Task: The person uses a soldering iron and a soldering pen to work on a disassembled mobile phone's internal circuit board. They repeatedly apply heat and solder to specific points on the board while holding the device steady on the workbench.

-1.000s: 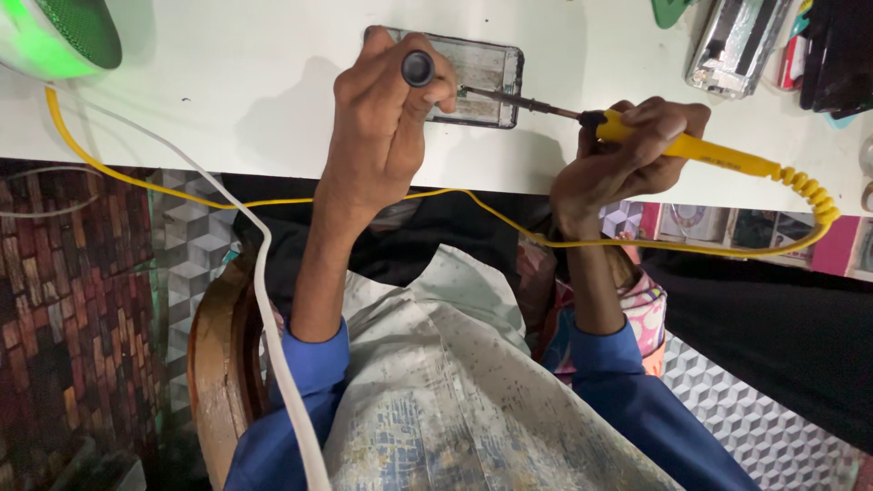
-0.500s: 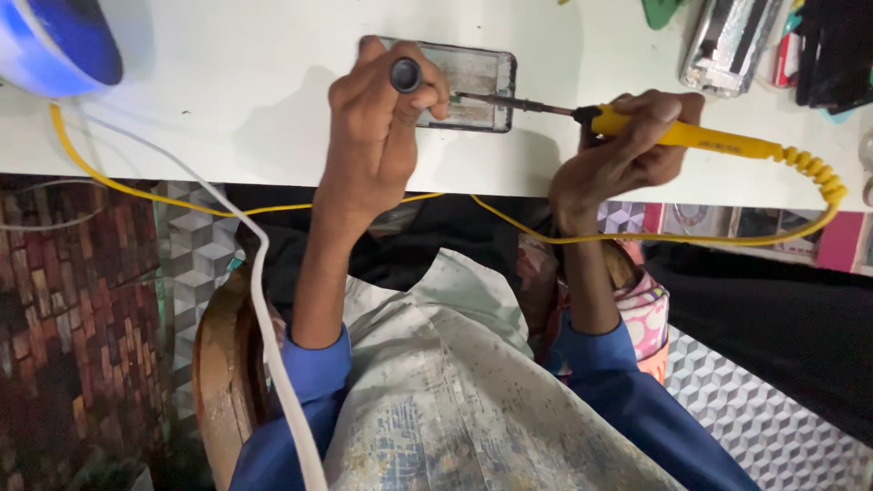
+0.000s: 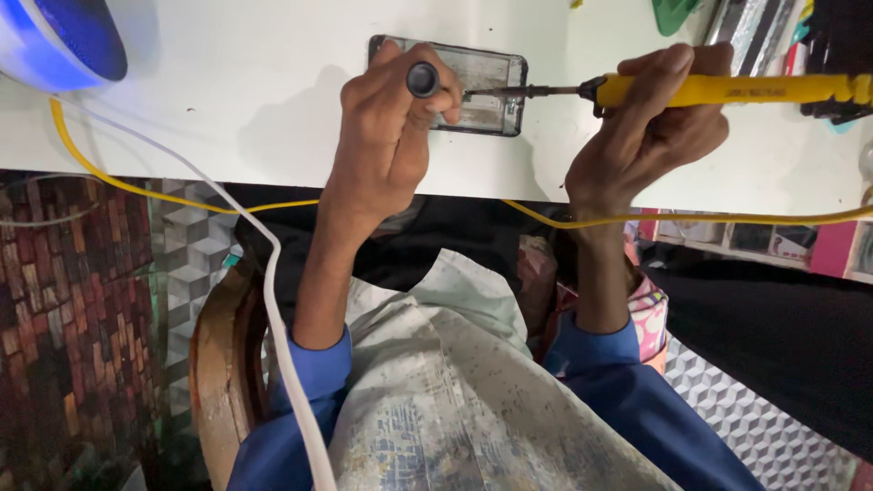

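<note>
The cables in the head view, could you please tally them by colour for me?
Yellow cable: 1, running along the table edge under both forearms.
White cable: 1, crossing from the table down past the left sleeve.
Total: 2 cables.

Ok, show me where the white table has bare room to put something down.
Bare table lies between the blue lamp and the left hand. A smaller patch sits below the yellow soldering iron. The top right corner, beyond the phone, is crowded with tools.
</note>
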